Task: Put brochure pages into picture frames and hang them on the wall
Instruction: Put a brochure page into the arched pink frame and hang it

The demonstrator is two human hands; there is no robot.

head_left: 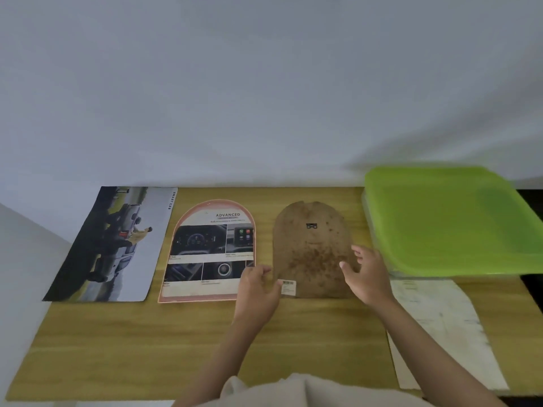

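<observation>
An arch-shaped pink picture frame (205, 251) lies flat on the wooden table (147, 342) with a car-dashboard brochure page inside it. To its right lies the brown arch-shaped backing board (308, 245), with a small metal hanger near its top and a barcode sticker at its lower left. My left hand (258, 289) hovers between the frame and the board's lower left corner, fingers apart. At the board's right edge, my right hand (367, 277) has its fingers spread. Neither hand grips anything. A brochure page showing a truck (111, 245) lies at far left.
A box with a green lid (449, 221) stands at the table's back right. A white printed sheet (440, 333) lies in front of it, near the right edge. A plain white wall (264, 83) rises directly behind the table.
</observation>
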